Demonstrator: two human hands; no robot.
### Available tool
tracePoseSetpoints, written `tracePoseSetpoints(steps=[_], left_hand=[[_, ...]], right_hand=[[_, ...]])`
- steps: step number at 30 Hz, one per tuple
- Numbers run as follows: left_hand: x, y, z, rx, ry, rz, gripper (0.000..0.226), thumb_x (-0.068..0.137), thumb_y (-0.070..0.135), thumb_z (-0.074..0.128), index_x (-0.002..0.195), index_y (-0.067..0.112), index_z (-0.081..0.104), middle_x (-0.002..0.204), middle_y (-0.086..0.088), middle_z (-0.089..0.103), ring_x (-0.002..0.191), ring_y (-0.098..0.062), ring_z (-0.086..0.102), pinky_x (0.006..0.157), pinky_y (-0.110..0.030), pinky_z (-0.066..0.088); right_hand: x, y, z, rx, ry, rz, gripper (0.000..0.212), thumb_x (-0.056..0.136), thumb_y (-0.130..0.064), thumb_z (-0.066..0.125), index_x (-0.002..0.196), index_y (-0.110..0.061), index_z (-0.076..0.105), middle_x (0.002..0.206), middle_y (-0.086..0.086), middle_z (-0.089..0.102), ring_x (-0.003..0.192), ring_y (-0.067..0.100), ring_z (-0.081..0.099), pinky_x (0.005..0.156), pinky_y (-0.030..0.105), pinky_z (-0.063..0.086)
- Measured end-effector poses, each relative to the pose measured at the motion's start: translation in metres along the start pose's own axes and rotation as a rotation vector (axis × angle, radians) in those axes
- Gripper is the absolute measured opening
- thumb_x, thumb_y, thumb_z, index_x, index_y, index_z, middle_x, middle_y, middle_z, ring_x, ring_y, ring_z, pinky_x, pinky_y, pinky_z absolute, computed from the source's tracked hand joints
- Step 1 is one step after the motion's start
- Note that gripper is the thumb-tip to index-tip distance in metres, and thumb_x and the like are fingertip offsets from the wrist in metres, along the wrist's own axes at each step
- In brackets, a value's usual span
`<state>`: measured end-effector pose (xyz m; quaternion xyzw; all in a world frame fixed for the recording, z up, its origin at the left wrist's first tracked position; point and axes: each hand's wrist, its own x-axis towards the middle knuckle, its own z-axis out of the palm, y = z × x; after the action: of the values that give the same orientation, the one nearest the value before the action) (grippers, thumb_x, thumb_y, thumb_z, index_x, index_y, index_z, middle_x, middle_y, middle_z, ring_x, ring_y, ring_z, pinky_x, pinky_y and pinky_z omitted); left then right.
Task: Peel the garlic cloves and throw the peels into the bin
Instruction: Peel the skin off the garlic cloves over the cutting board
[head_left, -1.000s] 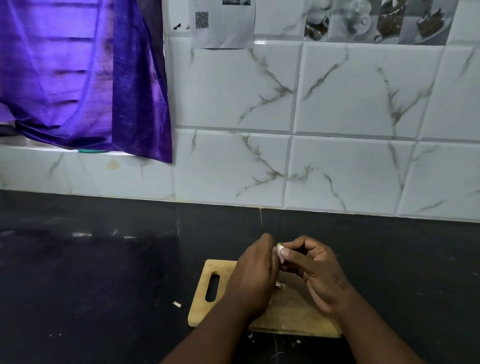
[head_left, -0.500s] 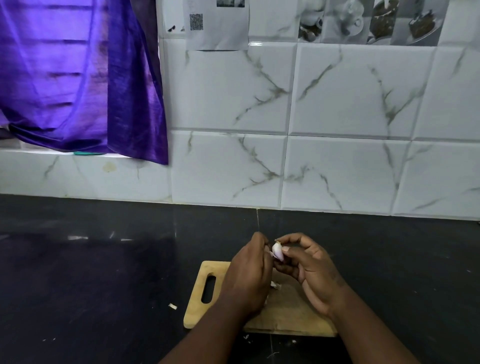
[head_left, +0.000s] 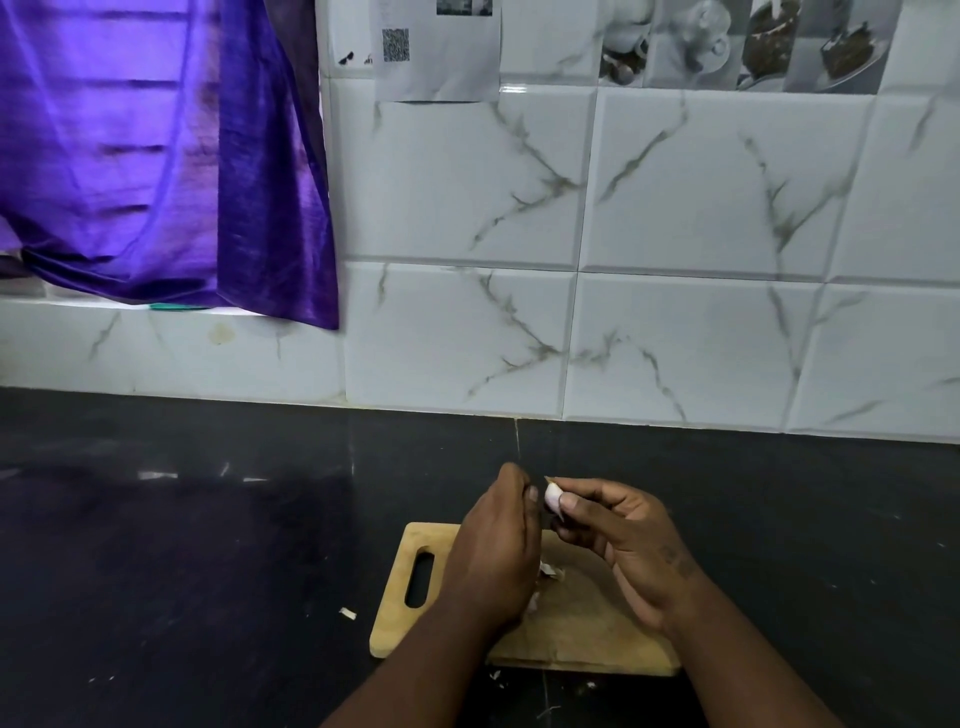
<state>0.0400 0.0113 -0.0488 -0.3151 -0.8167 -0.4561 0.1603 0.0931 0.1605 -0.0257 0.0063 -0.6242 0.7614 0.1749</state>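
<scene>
A pale garlic clove (head_left: 552, 498) is pinched between the thumb and fingers of my right hand (head_left: 623, 540), held above a wooden cutting board (head_left: 571, 629). My left hand (head_left: 493, 551) is curled just left of the clove, its fingertips almost touching the clove; whether it holds a bit of peel is hidden. Scraps of garlic peel (head_left: 548, 571) lie on the board under my hands. No bin is in view.
The board lies on a dark countertop (head_left: 208, 545) against a white marbled tile wall (head_left: 675, 338). A loose peel scrap (head_left: 348, 614) lies left of the board, and small flakes (head_left: 496, 675) lie in front of it. A purple curtain (head_left: 156, 156) hangs at the upper left.
My hands have parted slightly, so more of the clove shows between them. The clove stays in my right hand.
</scene>
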Motion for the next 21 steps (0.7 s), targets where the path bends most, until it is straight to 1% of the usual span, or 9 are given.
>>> tracePoseSetpoints(steps=[3,6,8,10,12,14,15,18,21], left_hand=[[0.0004,0.0001,-0.0008,-0.005,0.004,0.010,0.017,0.113,0.036,0.033,0.097,0.033,0.041,0.085,0.010,0.053,0.074,-0.008,0.051,0.063,-0.029,0.041],[-0.0011,0.0025,-0.0019,-0.061,-0.053,0.051,0.012,0.111,0.044,0.038,0.105,0.036,0.045,0.094,0.013,0.061,0.085,-0.006,0.060,0.069,-0.032,0.051],[-0.0013,0.0038,-0.0028,-0.054,-0.080,0.072,0.011,0.108,0.048,0.047,0.112,0.038,0.046,0.101,0.017,0.062,0.093,-0.003,0.061,0.072,-0.026,0.052],[-0.0010,0.0043,-0.0032,-0.038,-0.088,0.080,0.017,0.104,0.046,0.058,0.114,0.038,0.046,0.102,0.021,0.059,0.095,0.000,0.060,0.074,-0.018,0.048],[-0.0006,0.0036,-0.0023,-0.040,-0.080,0.081,0.018,0.103,0.040,0.061,0.113,0.035,0.048,0.100,0.020,0.059,0.093,-0.001,0.059,0.072,-0.017,0.047],[-0.0009,0.0032,-0.0015,-0.054,-0.070,0.087,0.010,0.106,0.038,0.057,0.110,0.033,0.050,0.098,0.016,0.061,0.090,-0.004,0.060,0.069,-0.021,0.048],[-0.0012,0.0032,-0.0015,-0.067,-0.063,0.091,0.007,0.108,0.038,0.053,0.108,0.032,0.050,0.097,0.014,0.061,0.089,-0.006,0.060,0.069,-0.023,0.049],[-0.0023,0.0026,-0.0015,-0.097,-0.045,0.095,0.014,0.111,0.038,0.044,0.103,0.029,0.051,0.092,0.010,0.061,0.083,-0.011,0.060,0.067,-0.032,0.050],[-0.0019,0.0006,-0.0023,-0.156,-0.015,0.054,0.016,0.111,0.026,0.046,0.096,0.026,0.051,0.087,0.005,0.063,0.078,-0.016,0.060,0.067,-0.041,0.052]], right_hand=[[0.0014,-0.0001,-0.0021,0.044,0.017,0.032,0.033,0.072,-0.015,0.078,0.102,-0.002,0.081,0.097,0.022,0.079,0.082,0.025,0.070,0.074,0.031,0.059],[0.0017,0.0003,-0.0020,0.078,0.010,0.062,0.032,0.073,-0.016,0.077,0.101,-0.001,0.079,0.096,0.017,0.079,0.084,0.021,0.074,0.075,0.030,0.060],[0.0017,-0.0003,-0.0018,0.101,0.000,0.077,0.027,0.077,-0.015,0.076,0.099,-0.001,0.078,0.096,0.016,0.079,0.084,0.019,0.075,0.076,0.031,0.061],[0.0016,-0.0006,-0.0020,0.120,-0.004,0.096,0.018,0.082,-0.009,0.074,0.097,0.001,0.076,0.094,0.017,0.078,0.077,0.016,0.075,0.069,0.028,0.062],[0.0018,-0.0007,-0.0019,0.119,-0.016,0.112,0.013,0.082,-0.008,0.074,0.092,-0.001,0.074,0.094,0.017,0.076,0.075,0.015,0.073,0.070,0.028,0.062],[0.0021,-0.0011,-0.0016,0.109,-0.028,0.116,0.009,0.079,-0.012,0.076,0.085,-0.006,0.073,0.094,0.015,0.076,0.075,0.015,0.072,0.072,0.029,0.060],[0.0019,-0.0019,-0.0013,0.104,-0.035,0.115,0.008,0.078,-0.014,0.076,0.082,-0.008,0.072,0.092,0.013,0.076,0.075,0.013,0.072,0.071,0.028,0.059],[0.0013,-0.0031,-0.0018,0.103,-0.046,0.125,0.012,0.077,-0.016,0.075,0.081,-0.007,0.069,0.091,0.011,0.076,0.076,0.014,0.071,0.067,0.025,0.059],[0.0005,-0.0021,-0.0017,0.093,-0.061,0.142,0.010,0.078,-0.013,0.075,0.083,-0.004,0.072,0.092,0.015,0.076,0.076,0.017,0.072,0.066,0.025,0.061]])
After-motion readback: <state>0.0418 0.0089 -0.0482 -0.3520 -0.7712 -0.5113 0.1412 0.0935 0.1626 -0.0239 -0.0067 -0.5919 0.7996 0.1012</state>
